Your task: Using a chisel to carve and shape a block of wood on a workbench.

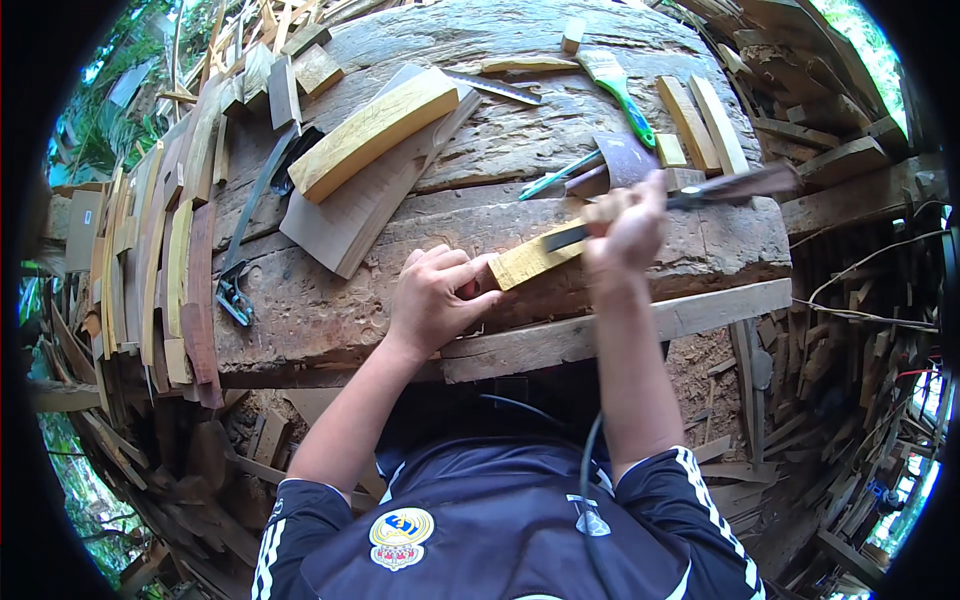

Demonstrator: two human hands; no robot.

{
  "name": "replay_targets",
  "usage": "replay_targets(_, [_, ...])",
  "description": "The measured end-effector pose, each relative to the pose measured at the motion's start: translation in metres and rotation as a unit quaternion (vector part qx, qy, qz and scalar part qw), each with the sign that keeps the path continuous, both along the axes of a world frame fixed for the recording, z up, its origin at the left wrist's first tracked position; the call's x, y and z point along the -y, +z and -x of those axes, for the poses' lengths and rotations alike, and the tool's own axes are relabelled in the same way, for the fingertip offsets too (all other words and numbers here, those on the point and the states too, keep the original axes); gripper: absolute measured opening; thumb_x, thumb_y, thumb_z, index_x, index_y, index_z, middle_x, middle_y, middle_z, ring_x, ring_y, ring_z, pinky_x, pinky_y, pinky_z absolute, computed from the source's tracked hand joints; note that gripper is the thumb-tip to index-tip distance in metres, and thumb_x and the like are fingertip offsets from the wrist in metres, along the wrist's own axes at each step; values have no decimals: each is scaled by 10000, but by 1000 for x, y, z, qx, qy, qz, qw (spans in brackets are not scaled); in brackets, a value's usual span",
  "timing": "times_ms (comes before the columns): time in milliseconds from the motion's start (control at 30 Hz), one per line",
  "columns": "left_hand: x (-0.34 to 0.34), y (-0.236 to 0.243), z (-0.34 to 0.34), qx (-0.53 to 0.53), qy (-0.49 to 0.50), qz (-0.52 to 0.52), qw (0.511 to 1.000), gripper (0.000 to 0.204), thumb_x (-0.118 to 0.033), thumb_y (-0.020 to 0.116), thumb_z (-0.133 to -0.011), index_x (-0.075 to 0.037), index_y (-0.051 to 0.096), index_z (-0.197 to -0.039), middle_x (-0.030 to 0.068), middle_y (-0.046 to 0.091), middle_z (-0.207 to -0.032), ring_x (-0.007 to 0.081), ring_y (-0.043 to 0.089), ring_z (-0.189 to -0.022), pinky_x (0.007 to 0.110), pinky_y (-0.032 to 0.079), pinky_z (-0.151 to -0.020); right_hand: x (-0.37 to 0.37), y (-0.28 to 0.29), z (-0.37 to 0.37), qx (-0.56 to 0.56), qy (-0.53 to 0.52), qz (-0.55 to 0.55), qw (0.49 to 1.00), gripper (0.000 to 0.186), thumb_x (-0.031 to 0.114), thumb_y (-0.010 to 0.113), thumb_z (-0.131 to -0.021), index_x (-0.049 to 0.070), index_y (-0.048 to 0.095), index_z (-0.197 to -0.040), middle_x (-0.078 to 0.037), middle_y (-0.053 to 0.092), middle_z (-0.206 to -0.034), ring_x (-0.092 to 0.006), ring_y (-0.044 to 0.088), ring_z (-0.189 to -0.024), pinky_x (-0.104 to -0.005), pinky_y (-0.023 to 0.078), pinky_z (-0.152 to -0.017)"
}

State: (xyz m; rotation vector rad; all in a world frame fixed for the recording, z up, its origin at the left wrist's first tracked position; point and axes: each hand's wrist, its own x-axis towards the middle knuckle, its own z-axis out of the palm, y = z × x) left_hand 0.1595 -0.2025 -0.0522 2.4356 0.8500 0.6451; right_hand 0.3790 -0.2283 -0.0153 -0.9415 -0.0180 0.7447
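My left hand (435, 298) is curled at the near left end of a yellow wooden block (520, 263), its forefinger and thumb against that end. A small reddish patch shows between these fingers; I cannot make out what it is. The block lies on a thick weathered wooden bench (440, 225). Gripped in my right hand (628, 228) is a long dark flat tool (564, 237), chisel- or file-like. Its flat end rests over the block's right part, while the brown end sticks out to the right, smeared by motion. My right fingers hide the middle of the tool.
A larger yellow block (375, 135) lies on a brown board (355, 215). A green-handled brush (620, 95), curved sandpaper (622, 160) and wood strips (690, 125) sit at the far right. At left are a blue metal clamp (235, 295) and stacked timber (180, 260).
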Motion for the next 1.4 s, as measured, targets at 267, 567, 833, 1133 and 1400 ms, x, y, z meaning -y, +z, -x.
replay_targets(267, [0, 1, 3, 6, 0, 2, 1000, 350, -308, 806, -702, -132, 740, -997, -7, 560, -682, 183, 562, -720, 335, 409, -675, -5, 2, -23, 25, -27, 4, 999, 519, 426, 344, -1063, 192, 255, -608, 64, 185, -471, -81, 149, -393, -281, 183, -382])
replay_targets(567, [0, -1, 7, -2, 6, 14, 1000, 329, -302, 812, -699, -128, 733, -967, -7, 575, -690, 187, 570, -720, 337, 415, -685, -8, -1, 39, -22, 81, -37, 996, 519, 419, 378, -1058, 190, 271, -604, 75, 183, -458, -93, 124, -369, -281, 150, -385])
replay_targets(833, [0, -1, 6, -5, 1, 19, 1000, 341, -288, 812, -695, -118, 737, -981, -4, 578, -690, 191, 575, -719, 340, 419, -685, -7, -1, 61, -20, 110, -14, 994, 540, 435, 425, -1044, 194, 281, -583, 74, 201, -452, -82, 176, -358, -288, 173, -359])
replay_targets(1133, [-1, -1, 5, 2, 4, 9, 1000, 334, -265, 809, -684, -109, 742, -971, 0, 573, -679, 185, 570, -708, 335, 415, -671, 2, 4, 61, -10, 114, -3, 993, 551, 428, 425, -1046, 194, 263, -574, 79, 177, -457, -82, 167, -362, -279, 190, -371])
replay_targets(1400, [-2, -1, 4, -3, -4, 4, 1000, 348, -287, 796, -698, -140, 741, -1009, -5, 553, -668, 181, 563, -703, 338, 404, -659, 6, 1, 33, -5, 80, -27, 996, 538, 420, 385, -1058, 194, 283, -581, 80, 177, -451, -69, 151, -364, -271, 164, -360])
